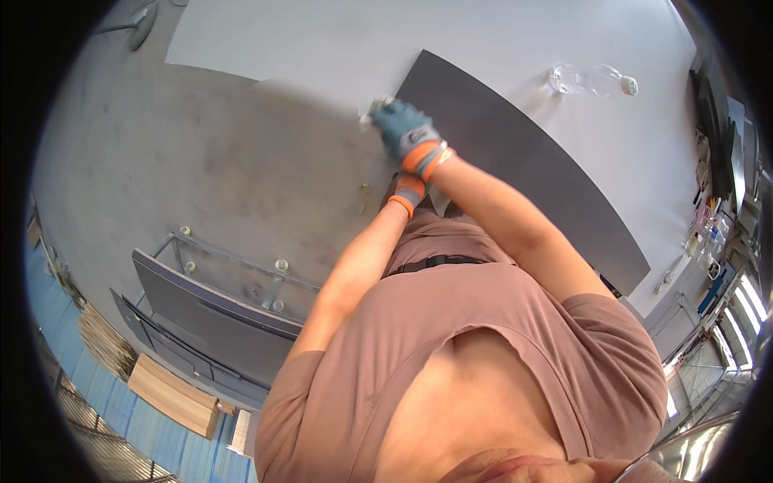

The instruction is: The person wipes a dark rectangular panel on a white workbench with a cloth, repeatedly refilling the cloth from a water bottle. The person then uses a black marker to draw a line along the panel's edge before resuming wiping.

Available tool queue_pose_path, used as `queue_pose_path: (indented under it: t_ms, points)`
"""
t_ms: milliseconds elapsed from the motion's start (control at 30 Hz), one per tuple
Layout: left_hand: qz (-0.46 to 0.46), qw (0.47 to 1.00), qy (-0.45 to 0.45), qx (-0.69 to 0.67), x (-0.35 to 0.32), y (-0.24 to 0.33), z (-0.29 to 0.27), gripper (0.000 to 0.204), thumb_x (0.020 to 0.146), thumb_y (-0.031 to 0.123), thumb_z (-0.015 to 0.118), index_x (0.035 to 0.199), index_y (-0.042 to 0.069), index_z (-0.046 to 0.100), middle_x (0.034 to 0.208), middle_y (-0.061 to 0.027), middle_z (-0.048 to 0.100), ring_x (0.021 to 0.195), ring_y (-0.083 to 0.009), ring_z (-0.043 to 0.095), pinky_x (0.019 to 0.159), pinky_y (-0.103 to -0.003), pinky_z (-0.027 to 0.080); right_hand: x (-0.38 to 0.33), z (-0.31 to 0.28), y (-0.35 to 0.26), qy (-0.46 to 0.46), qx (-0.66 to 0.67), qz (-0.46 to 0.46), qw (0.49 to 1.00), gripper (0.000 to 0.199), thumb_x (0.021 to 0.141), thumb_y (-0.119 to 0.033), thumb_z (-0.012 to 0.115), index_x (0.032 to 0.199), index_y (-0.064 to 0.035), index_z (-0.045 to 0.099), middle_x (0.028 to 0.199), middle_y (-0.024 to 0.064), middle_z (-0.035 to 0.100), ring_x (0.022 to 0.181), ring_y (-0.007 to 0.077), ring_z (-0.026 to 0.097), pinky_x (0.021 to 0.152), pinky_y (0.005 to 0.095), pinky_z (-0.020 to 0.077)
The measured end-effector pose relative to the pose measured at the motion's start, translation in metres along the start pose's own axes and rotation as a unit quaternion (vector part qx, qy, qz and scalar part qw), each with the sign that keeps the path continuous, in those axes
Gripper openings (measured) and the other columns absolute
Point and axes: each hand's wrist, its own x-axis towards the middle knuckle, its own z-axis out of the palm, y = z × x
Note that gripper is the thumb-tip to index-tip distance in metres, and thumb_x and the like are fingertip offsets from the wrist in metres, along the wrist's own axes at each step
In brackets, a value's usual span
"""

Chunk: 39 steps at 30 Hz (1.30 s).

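A long dark grey panel (pixel 515 153) lies along the edge of a white worktable (pixel 322 40). At its left end is my right hand (pixel 403 133), in a blue-grey glove with an orange cuff. Its fingers are closed around a crumpled whitish piece, perhaps a cloth (pixel 378 107), blurred by motion. My left hand (pixel 412 188), in a matching glove, sits just below the right wrist, close to my body and the panel's end. Its fingers are hidden behind the right wrist, so I cannot see what they touch.
A clear plastic bottle (pixel 592 80) lies on the table beyond the panel. Small tools and items (pixel 708 229) crowd the right side. On the left stands a wheeled rack (pixel 217 310) with grey panels, near wooden boards (pixel 173 394). A round green base (pixel 142 28) stands at upper left.
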Motion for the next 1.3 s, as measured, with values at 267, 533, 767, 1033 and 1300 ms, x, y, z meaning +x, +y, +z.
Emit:
queue_pose_path:
  t_ms: [267,533,767,1033,1300]
  points:
    - [-0.194,0.889,-0.036,-0.414,-0.009,0.059,-0.035,0.041,0.106,0.040,0.055,0.133,0.008,0.058,0.124,-0.0072,0.065,0.111,-0.0218,0.065,0.093,-0.039,0.055,-0.005,-0.042,-0.018,-0.122,0.156,0.053,0.979,0.035,0.088,-0.016,0.070,0.122,-0.0204,0.075,0.119,0.0123,0.069,0.111,0.0364,0.066,0.096,0.0474,0.0533]
    - [-0.222,0.806,0.065,-0.545,-0.013,0.074,-0.025,0.036,0.100,0.035,0.070,0.113,0.003,0.061,0.096,-0.0090,0.067,0.078,-0.0268,0.074,0.058,-0.036,0.063,0.066,-0.095,0.067,0.021,-0.129,0.101,0.986,0.038,0.088,-0.013,0.063,0.124,-0.0223,0.070,0.130,0.0119,0.066,0.114,0.0369,0.067,0.096,0.0499,0.0559]
    - [-0.260,0.762,0.077,-0.588,-0.008,0.090,-0.016,0.029,0.106,0.029,0.062,0.124,0.007,0.058,0.113,-0.0109,0.067,0.087,-0.0272,0.075,0.063,-0.034,0.063,0.049,-0.066,0.025,-0.060,-0.124,0.062,0.989,0.027,0.094,-0.015,0.060,0.117,-0.0127,0.074,0.128,0.0145,0.066,0.116,0.0381,0.068,0.095,0.0490,0.0583]
    - [-0.202,0.709,0.056,-0.673,-0.008,0.069,-0.008,0.034,0.109,0.034,0.051,0.131,0.008,0.057,0.123,-0.0093,0.067,0.103,-0.0289,0.071,0.080,-0.044,0.063,0.025,-0.053,0.002,-0.105,-0.097,0.021,0.989,0.033,0.091,-0.012,0.060,0.123,-0.0097,0.070,0.132,0.0148,0.064,0.120,0.0378,0.066,0.098,0.0477,0.0575]
    - [-0.252,0.776,0.094,-0.571,-0.011,0.096,-0.019,0.031,0.107,0.034,0.059,0.114,0.005,0.063,0.108,-0.0091,0.070,0.088,-0.0274,0.074,0.067,-0.039,0.065,0.062,-0.065,0.044,-0.024,-0.182,0.090,0.979,0.036,0.089,-0.013,0.062,0.124,-0.0189,0.069,0.132,0.0123,0.064,0.118,0.0381,0.065,0.095,0.0497,0.0565]
